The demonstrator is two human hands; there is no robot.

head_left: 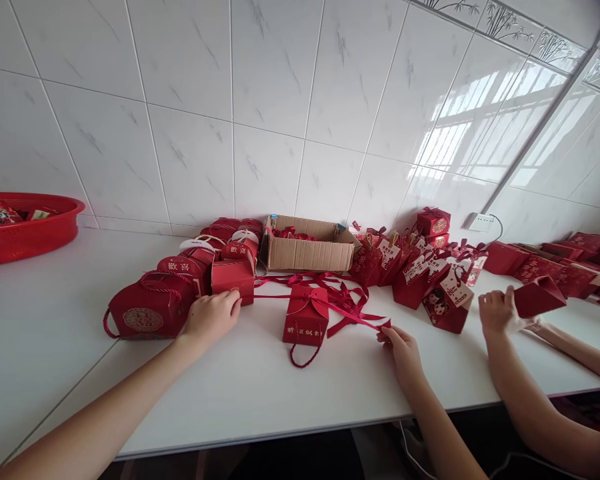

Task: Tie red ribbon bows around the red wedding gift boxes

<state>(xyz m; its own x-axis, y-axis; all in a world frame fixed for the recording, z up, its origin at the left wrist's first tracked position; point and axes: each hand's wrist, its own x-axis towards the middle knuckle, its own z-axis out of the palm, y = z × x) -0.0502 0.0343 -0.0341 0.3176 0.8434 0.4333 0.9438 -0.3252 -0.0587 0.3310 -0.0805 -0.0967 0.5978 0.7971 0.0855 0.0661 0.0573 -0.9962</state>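
Note:
A small red gift box (306,319) with gold characters lies on the white table, its corded handle toward the front edge. A dark pink ribbon (353,315) crosses its top, with a knot or loop at the middle, and stretches out to both sides. At the ribbon's left end is my left hand (214,315), fingers pinched together in front of a plain red box (233,277). My right hand (397,343) pinches the other end, right of the gift box. More loose ribbons (347,297) lie in a tangle just behind the box.
Red boxes (150,310) are grouped at the left, near a red basin (30,230). A cardboard carton (310,255) stands by the tiled wall. Decorated red boxes (447,300) fill the right. Beyond them, another person's hands (500,312) hold a red box (539,297).

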